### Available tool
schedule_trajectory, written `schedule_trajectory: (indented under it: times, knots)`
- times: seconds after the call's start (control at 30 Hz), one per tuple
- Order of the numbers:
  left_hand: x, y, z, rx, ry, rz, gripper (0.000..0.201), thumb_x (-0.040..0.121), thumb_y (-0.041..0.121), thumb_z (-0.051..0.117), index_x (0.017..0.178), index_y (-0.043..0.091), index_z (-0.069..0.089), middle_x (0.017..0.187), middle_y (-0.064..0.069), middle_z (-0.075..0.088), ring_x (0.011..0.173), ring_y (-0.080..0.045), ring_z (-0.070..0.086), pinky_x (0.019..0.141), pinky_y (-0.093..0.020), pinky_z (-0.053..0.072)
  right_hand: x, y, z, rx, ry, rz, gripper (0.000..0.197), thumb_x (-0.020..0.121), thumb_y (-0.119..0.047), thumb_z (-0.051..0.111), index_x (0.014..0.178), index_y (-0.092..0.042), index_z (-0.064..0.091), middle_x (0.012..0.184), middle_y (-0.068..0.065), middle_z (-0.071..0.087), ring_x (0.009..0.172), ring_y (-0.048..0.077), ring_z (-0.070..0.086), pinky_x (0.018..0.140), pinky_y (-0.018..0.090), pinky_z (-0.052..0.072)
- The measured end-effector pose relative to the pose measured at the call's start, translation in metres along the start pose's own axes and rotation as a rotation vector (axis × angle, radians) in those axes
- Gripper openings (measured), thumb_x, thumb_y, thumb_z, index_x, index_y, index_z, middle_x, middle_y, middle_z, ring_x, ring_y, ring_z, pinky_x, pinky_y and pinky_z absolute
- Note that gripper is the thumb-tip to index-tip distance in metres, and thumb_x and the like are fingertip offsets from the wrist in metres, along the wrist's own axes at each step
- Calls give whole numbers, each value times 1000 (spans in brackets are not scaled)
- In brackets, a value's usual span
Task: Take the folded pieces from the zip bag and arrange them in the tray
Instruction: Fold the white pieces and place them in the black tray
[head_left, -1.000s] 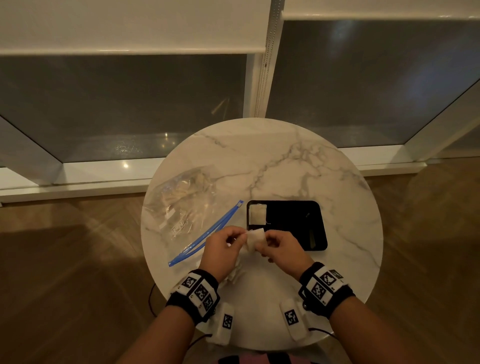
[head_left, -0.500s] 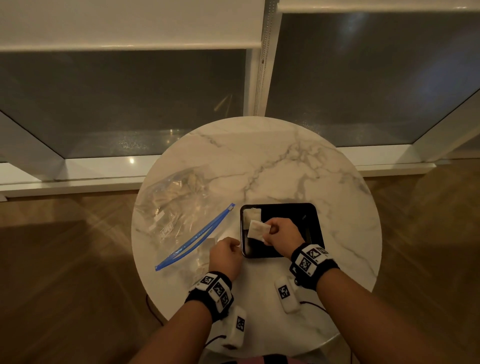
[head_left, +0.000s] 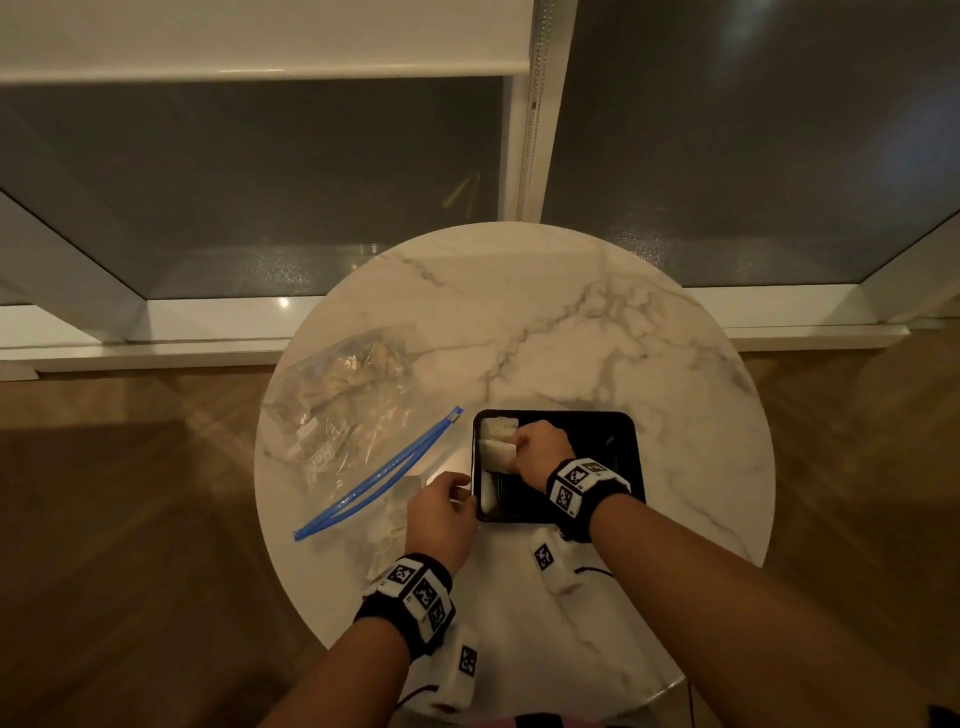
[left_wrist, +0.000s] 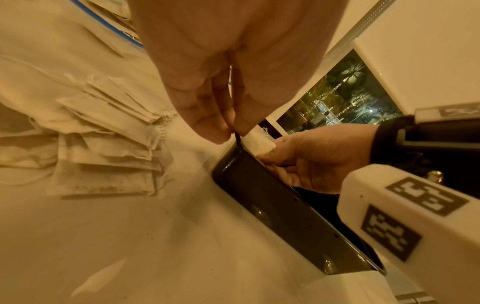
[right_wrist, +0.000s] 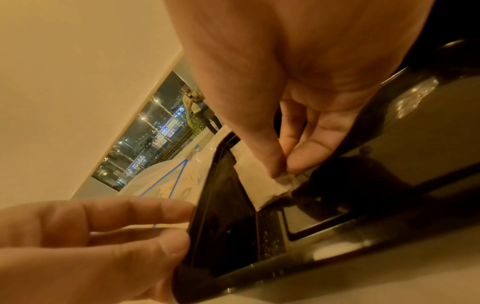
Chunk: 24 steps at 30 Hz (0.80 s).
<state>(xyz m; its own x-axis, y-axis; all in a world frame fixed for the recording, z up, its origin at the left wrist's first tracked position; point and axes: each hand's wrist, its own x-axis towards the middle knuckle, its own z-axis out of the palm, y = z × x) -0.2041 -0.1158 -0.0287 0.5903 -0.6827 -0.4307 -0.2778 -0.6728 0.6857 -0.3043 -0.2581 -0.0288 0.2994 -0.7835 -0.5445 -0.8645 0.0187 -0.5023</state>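
Note:
The black tray (head_left: 618, 467) lies on the round marble table (head_left: 571, 322). One folded white piece (head_left: 497, 426) rests in its far left corner. My right hand (head_left: 515, 450) pinches a second folded piece (head_left: 494, 456) by its corner and holds it low over the tray's left side, just behind the first; in the right wrist view thumb and forefinger (right_wrist: 275, 164) nip the piece (right_wrist: 257, 185). My left hand (head_left: 464, 496) pinches the tray's left rim (left_wrist: 235, 142). The clear zip bag (head_left: 353, 410) with its blue zip (head_left: 379, 478) lies open to the left.
A loose pile of folded white pieces (left_wrist: 103, 148) sits on the table by the bag's mouth, just left of my left hand. Window frames and a wooden floor (head_left: 130, 519) surround the small table. Bare marble stretches behind and right of the tray.
My right hand has carried the folded piece down into the tray's left side. My left hand has moved right and taken hold of the tray's rim.

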Motion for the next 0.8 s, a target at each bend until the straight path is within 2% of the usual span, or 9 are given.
schedule_trajectory:
  times: [0.13,0.27,0.4,0.53,0.67,0.8]
  knots:
    - [1,1,1,14,0,1,26,94,13,65,119,19,67,97,4,70,81,-5,66,76,-23,56,5,2,0,19,11,46,7,74,-8,77,78,-10,72,79,6,69,75,21,68,73,34,61]
    - [3,3,3,0,-12,-21,26,94,12,64,119,20,66,97,5,68,81,-4,65,79,-34,62,9,3,-1,35,23,59,7,75,-12,78,77,-11,72,80,3,68,76,18,64,69,24,54]
    - [5,3,4,-13,-27,-23,24,95,11,64,117,21,66,94,6,66,81,-9,67,73,-40,63,13,5,-1,110,67,98,9,74,-14,76,74,-21,70,85,0,69,82,17,66,73,25,56]
    - [4,3,4,-23,-24,-21,24,95,11,64,117,21,65,94,6,66,80,-9,66,72,-41,63,14,9,-1,182,86,119,12,75,-14,76,78,-23,69,89,-1,67,83,15,64,72,23,53]
    - [5,3,4,-24,-21,-19,24,95,11,64,117,20,66,94,6,65,81,-9,66,71,-42,63,16,13,1,248,108,143,19,76,-14,78,70,-27,65,90,0,69,85,19,68,80,32,60]
    - [5,3,3,-22,-18,-30,24,95,11,64,117,21,66,94,7,65,80,-9,66,72,-41,63,17,15,3,283,121,154,21,73,-14,80,66,-27,65,88,2,71,83,21,71,79,36,61]
